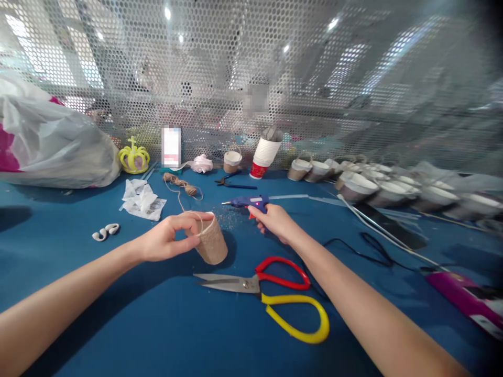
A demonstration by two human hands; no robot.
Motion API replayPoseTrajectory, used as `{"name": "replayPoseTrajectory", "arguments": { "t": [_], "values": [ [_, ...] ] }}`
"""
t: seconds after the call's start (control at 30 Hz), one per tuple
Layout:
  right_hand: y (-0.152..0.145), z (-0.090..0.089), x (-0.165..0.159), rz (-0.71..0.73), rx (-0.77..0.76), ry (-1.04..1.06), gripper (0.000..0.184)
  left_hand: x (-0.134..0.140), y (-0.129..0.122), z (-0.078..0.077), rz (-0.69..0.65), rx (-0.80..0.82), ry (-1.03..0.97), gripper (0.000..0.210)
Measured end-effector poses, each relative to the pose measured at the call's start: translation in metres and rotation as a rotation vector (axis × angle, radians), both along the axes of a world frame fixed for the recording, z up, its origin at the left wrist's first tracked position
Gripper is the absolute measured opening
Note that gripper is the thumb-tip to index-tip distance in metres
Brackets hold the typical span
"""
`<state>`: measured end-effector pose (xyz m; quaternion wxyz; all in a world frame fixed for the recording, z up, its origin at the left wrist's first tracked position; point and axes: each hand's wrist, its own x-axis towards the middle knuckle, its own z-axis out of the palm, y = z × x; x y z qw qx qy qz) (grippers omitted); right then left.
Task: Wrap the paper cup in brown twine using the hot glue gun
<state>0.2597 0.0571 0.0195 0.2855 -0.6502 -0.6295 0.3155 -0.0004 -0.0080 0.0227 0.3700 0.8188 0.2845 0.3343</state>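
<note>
My left hand (173, 238) pinches the rim of a tan, cloth-textured cup (213, 243), which tilts above the blue table. A strand of twine loops at its rim and runs back to a twine bundle (184, 184). My right hand (275, 222) is wrapped round a blue glue gun (245, 201); its nozzle points left, a small red light glows on its side, and a clear glue stick (291, 197) reaches out behind it. Large scissors (247, 284) with one red and one yellow handle lie partly open, nearest me.
Pliers (236, 185), a covered cup (232, 161) and stacked paper cups (266, 152) stand or lie at the back. Many finished-looking cups (357, 186) line the right. A crumpled white sheet (143, 199), plastic bag (58, 141), black cable (377, 248) and magenta box (463, 296) lie around.
</note>
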Motion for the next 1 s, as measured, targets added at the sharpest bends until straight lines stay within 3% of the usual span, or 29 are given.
{"name": "replayPoseTrajectory", "arguments": {
  "t": [0.17, 0.27, 0.33, 0.43, 0.53, 0.6, 0.7, 0.8, 0.9, 1.0],
  "values": [
    [0.016, -0.002, 0.003, 0.007, 0.063, -0.192, 0.037, 0.002, -0.001, 0.001, -0.007, 0.047, 0.008, 0.019],
    [0.015, 0.010, -0.002, 0.029, 0.190, -0.299, 0.044, 0.002, -0.001, 0.001, -0.011, 0.081, 0.021, 0.017],
    [0.008, 0.023, -0.014, 0.086, 0.276, -0.332, 0.038, 0.002, -0.001, 0.002, -0.014, 0.101, 0.030, 0.016],
    [-0.007, 0.045, -0.043, 0.283, 0.334, -0.323, 0.029, 0.002, -0.002, 0.002, -0.011, 0.127, 0.043, 0.016],
    [-0.019, 0.065, -0.075, 0.706, 0.183, -0.233, 0.036, 0.002, -0.002, 0.001, 0.022, 0.135, 0.083, 0.017],
    [-0.022, 0.073, -0.091, 0.788, 0.127, -0.279, 0.034, 0.001, -0.002, 0.001, 0.043, 0.122, 0.112, 0.018],
    [-0.024, 0.078, -0.101, 0.780, 0.046, -0.270, 0.019, 0.001, -0.002, 0.000, 0.046, 0.101, 0.121, 0.019],
    [-0.026, 0.074, -0.097, 0.627, 0.071, -0.154, 0.011, 0.001, 0.000, -0.001, 0.033, 0.079, 0.075, 0.019],
    [-0.030, 0.065, -0.086, 0.472, 0.173, 0.040, 0.008, -0.002, 0.003, -0.004, 0.024, -0.015, 0.002, 0.018],
    [-0.034, 0.055, -0.073, 0.463, 0.192, 0.309, 0.013, -0.004, 0.004, -0.005, 0.010, -0.139, -0.055, 0.018]
  ]
}}
